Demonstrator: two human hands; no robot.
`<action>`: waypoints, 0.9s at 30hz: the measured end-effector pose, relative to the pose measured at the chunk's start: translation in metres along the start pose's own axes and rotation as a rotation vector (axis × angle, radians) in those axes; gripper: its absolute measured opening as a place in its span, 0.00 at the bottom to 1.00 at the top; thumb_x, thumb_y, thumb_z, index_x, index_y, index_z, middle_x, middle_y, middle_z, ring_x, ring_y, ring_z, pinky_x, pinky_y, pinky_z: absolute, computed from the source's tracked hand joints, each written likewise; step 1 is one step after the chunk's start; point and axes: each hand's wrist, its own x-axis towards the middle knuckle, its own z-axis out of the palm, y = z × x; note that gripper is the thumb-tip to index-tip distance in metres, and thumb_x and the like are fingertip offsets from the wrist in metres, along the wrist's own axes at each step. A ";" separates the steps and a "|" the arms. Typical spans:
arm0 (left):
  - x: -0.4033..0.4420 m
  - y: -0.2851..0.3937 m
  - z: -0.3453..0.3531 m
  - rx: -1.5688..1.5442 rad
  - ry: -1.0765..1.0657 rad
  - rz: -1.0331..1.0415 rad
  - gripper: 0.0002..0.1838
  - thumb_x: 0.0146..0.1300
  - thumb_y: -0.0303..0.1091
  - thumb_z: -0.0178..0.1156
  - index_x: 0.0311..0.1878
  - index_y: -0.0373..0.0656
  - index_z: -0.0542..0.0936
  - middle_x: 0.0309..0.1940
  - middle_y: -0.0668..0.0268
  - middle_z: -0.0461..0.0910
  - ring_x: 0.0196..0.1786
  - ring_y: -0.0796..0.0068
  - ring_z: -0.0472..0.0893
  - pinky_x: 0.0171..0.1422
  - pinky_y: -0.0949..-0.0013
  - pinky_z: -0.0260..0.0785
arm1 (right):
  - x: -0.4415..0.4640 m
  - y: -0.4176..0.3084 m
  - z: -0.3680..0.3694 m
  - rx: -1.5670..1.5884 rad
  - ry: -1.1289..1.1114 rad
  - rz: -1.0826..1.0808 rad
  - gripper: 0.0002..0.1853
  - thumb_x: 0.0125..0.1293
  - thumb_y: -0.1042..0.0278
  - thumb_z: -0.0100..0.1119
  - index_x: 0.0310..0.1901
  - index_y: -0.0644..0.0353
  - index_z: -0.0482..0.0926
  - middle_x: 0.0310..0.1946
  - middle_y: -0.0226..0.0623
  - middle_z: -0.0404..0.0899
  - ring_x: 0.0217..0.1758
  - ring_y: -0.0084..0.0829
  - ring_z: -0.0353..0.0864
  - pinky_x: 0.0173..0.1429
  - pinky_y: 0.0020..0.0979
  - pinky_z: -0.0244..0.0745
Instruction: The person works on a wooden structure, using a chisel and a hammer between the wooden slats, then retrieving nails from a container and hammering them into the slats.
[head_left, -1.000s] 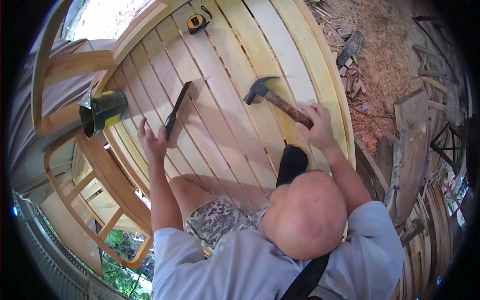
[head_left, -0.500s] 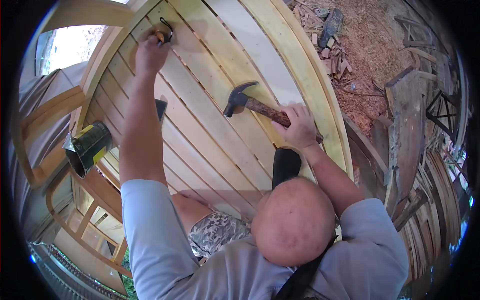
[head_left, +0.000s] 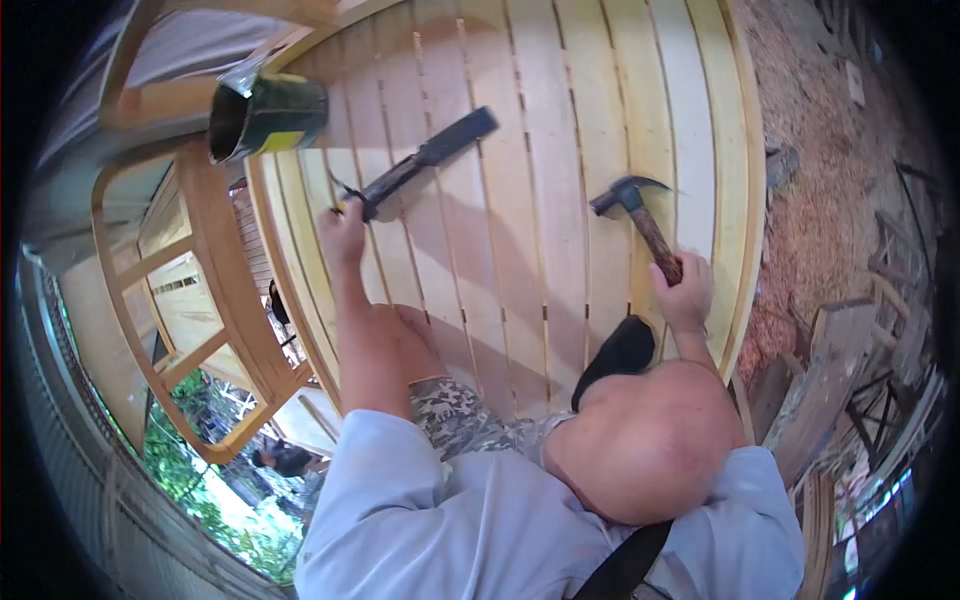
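In my closed left hand (head_left: 344, 238) is a small dark item with a black cord loop (head_left: 343, 182), probably a tape measure; my fingers cover most of it. Right beside that hand, a long chisel (head_left: 440, 148) lies across the wooden slats, its dark flat blade pointing away. Whether my fingers touch its handle I cannot tell. My right hand (head_left: 688, 290) is wrapped around the lower wooden handle of a claw hammer (head_left: 643, 210). The hammer's head is over the slats, claw to the right.
I sit on a slatted wooden platform (head_left: 545, 200) with a raised rim. A dark green can (head_left: 290, 112) lies at the upper left, near a curved wooden frame (head_left: 210, 290). Sawdust (head_left: 800, 200) and planks (head_left: 820, 370) are on the right. Another person (head_left: 288, 460) appears far off, lower left.
My left hand has come back towards me with the small item, down to the chisel's handle end. My view has turned, and the hammer stays in my right hand.
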 end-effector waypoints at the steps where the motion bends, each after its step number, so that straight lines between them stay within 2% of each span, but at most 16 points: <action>1: -0.008 -0.036 0.006 0.045 0.050 0.030 0.23 0.56 0.46 0.67 0.26 0.29 0.79 0.21 0.55 0.77 0.27 0.64 0.76 0.36 0.55 0.69 | 0.001 -0.001 0.001 0.004 0.030 -0.015 0.19 0.52 0.58 0.73 0.41 0.58 0.79 0.38 0.41 0.78 0.45 0.46 0.78 0.49 0.45 0.74; 2: -0.027 -0.037 0.007 0.099 0.035 0.110 0.23 0.56 0.45 0.68 0.26 0.28 0.79 0.24 0.51 0.79 0.32 0.63 0.78 0.39 0.56 0.70 | 0.000 -0.003 0.001 -0.012 0.001 0.009 0.19 0.52 0.58 0.74 0.41 0.59 0.79 0.38 0.42 0.78 0.45 0.47 0.78 0.50 0.45 0.74; 3: -0.053 0.001 0.005 -0.110 -0.146 -0.065 0.25 0.54 0.46 0.69 0.28 0.26 0.79 0.27 0.48 0.79 0.37 0.58 0.79 0.44 0.56 0.72 | 0.002 -0.006 0.003 -0.011 0.014 -0.007 0.19 0.52 0.58 0.74 0.41 0.59 0.79 0.38 0.42 0.78 0.45 0.47 0.78 0.50 0.45 0.74; 4: -0.051 -0.052 0.033 0.020 -0.210 -0.003 0.25 0.54 0.46 0.69 0.33 0.26 0.80 0.33 0.45 0.80 0.42 0.52 0.81 0.47 0.54 0.73 | 0.001 -0.009 0.002 -0.017 0.022 0.001 0.19 0.53 0.58 0.73 0.41 0.59 0.79 0.38 0.42 0.78 0.46 0.47 0.77 0.50 0.46 0.74; 5: -0.072 0.001 0.024 0.233 -0.402 0.060 0.25 0.54 0.46 0.69 0.38 0.26 0.81 0.43 0.43 0.80 0.46 0.49 0.81 0.50 0.53 0.74 | -0.001 -0.010 0.000 -0.025 0.028 0.010 0.19 0.53 0.58 0.73 0.41 0.59 0.79 0.38 0.42 0.78 0.46 0.47 0.77 0.50 0.46 0.74; 7: -0.095 -0.007 0.057 0.132 -0.191 0.304 0.23 0.55 0.44 0.71 0.38 0.28 0.81 0.52 0.47 0.77 0.43 0.52 0.83 0.50 0.58 0.76 | -0.005 -0.008 0.000 -0.028 0.013 0.017 0.19 0.53 0.58 0.73 0.41 0.59 0.79 0.38 0.42 0.78 0.46 0.47 0.77 0.50 0.46 0.74; 9: -0.095 0.024 0.046 -0.126 -0.365 0.185 0.22 0.58 0.40 0.72 0.46 0.29 0.79 0.49 0.54 0.78 0.38 0.65 0.82 0.44 0.66 0.76 | -0.004 -0.008 0.002 -0.026 0.010 0.030 0.19 0.53 0.58 0.74 0.42 0.59 0.79 0.38 0.42 0.78 0.46 0.48 0.77 0.51 0.47 0.73; 12: -0.051 0.044 0.025 -0.503 -0.114 0.243 0.15 0.59 0.29 0.70 0.43 0.33 0.77 0.38 0.64 0.77 0.31 0.81 0.77 0.34 0.74 0.72 | -0.003 -0.009 0.002 -0.017 0.012 0.100 0.20 0.53 0.57 0.74 0.41 0.59 0.78 0.38 0.42 0.78 0.46 0.48 0.77 0.50 0.47 0.73; 13: -0.034 0.043 0.014 -0.378 -0.017 0.152 0.13 0.58 0.28 0.68 0.42 0.32 0.76 0.37 0.61 0.78 0.31 0.75 0.77 0.36 0.71 0.72 | -0.003 -0.008 0.002 -0.006 -0.006 0.101 0.20 0.52 0.57 0.74 0.41 0.59 0.78 0.38 0.43 0.78 0.45 0.49 0.78 0.50 0.47 0.74; 15: 0.007 0.024 0.003 -0.012 0.214 0.411 0.16 0.53 0.33 0.64 0.39 0.29 0.78 0.43 0.50 0.79 0.43 0.50 0.81 0.50 0.55 0.75 | -0.006 -0.008 -0.003 0.004 -0.011 0.094 0.20 0.52 0.57 0.74 0.41 0.60 0.78 0.38 0.43 0.78 0.45 0.49 0.78 0.50 0.47 0.74; 17: 0.024 0.006 -0.004 0.348 -0.040 0.425 0.20 0.50 0.36 0.65 0.39 0.27 0.80 0.52 0.45 0.78 0.52 0.45 0.81 0.58 0.52 0.74 | -0.005 -0.009 -0.003 0.014 -0.008 0.050 0.20 0.52 0.57 0.73 0.41 0.60 0.78 0.38 0.44 0.78 0.44 0.50 0.78 0.49 0.47 0.74; 19: 0.030 -0.002 -0.003 0.384 -0.502 0.084 0.21 0.47 0.37 0.66 0.39 0.28 0.81 0.57 0.43 0.76 0.56 0.44 0.80 0.62 0.53 0.73 | -0.005 -0.010 -0.002 0.007 0.011 0.043 0.20 0.52 0.57 0.73 0.40 0.60 0.78 0.38 0.44 0.77 0.45 0.49 0.77 0.49 0.47 0.73; 20: 0.016 -0.003 -0.002 0.339 -0.376 0.226 0.19 0.47 0.36 0.66 0.38 0.29 0.82 0.53 0.43 0.77 0.53 0.43 0.80 0.61 0.53 0.73 | -0.006 -0.012 -0.003 -0.001 -0.001 0.061 0.19 0.52 0.56 0.73 0.40 0.60 0.78 0.37 0.43 0.77 0.45 0.49 0.77 0.49 0.47 0.73; 24: -0.012 0.010 0.026 0.302 -0.257 0.099 0.19 0.47 0.37 0.67 0.37 0.29 0.81 0.47 0.41 0.77 0.50 0.42 0.80 0.61 0.55 0.73 | -0.005 -0.013 -0.003 -0.024 -0.002 0.063 0.19 0.52 0.56 0.72 0.39 0.60 0.78 0.36 0.42 0.76 0.45 0.48 0.76 0.49 0.48 0.72; 26: -0.019 0.012 0.045 0.049 -0.277 0.161 0.23 0.54 0.33 0.68 0.50 0.28 0.78 0.49 0.45 0.79 0.49 0.51 0.83 0.57 0.58 0.75 | -0.005 -0.013 -0.001 -0.024 0.004 0.046 0.19 0.52 0.56 0.72 0.39 0.60 0.78 0.36 0.42 0.76 0.45 0.48 0.76 0.49 0.48 0.72; 27: -0.023 0.014 0.056 0.046 -0.284 0.159 0.23 0.54 0.33 0.68 0.50 0.28 0.78 0.49 0.45 0.79 0.49 0.51 0.83 0.57 0.58 0.75 | -0.006 -0.012 -0.002 -0.023 0.011 0.032 0.19 0.52 0.56 0.72 0.38 0.59 0.78 0.36 0.42 0.76 0.45 0.48 0.76 0.49 0.48 0.72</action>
